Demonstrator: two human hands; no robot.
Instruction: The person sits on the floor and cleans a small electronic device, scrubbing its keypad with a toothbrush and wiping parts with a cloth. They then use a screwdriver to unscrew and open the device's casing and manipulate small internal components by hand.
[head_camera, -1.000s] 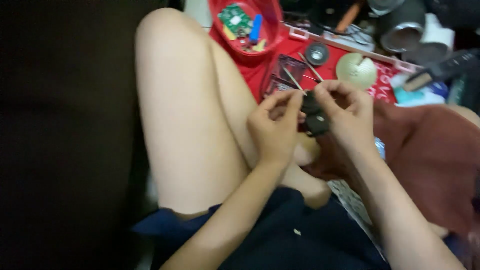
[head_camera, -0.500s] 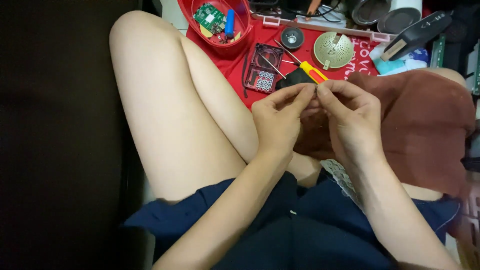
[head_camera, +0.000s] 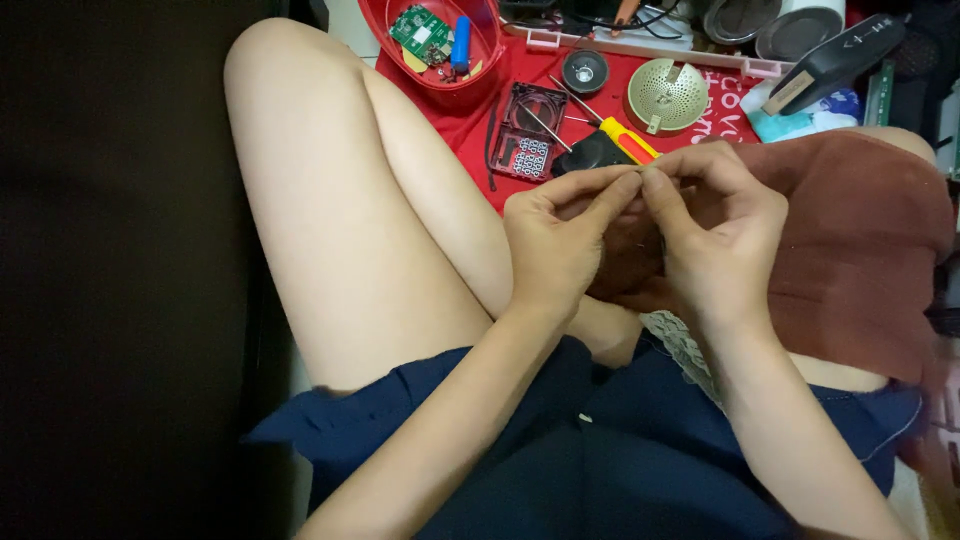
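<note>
I sit with legs crossed, and both hands meet above my lap. My left hand (head_camera: 560, 240) and my right hand (head_camera: 715, 230) press thumb and forefinger tips together on a tiny piece (head_camera: 641, 176) that is too small to make out. A small black part (head_camera: 588, 155) shows just behind my left fingers. I cannot tell whether it is held or lies on the red mat (head_camera: 470, 125). A yellow-handled screwdriver (head_camera: 628, 140) lies right beside it. A brown cloth (head_camera: 850, 240) covers my right knee under my right hand.
On the red mat lie a dark red open casing with a keypad (head_camera: 525, 135), a round perforated beige grille (head_camera: 667, 95) and a small round black speaker (head_camera: 585, 70). A red bowl (head_camera: 400, 55) holds a green circuit board and a blue battery. A black device (head_camera: 835, 60) lies far right.
A second ago both hands gripped the small black part between them. Now only the fingertips pinch together and the black part shows behind my left fingers. The view has tilted down.
</note>
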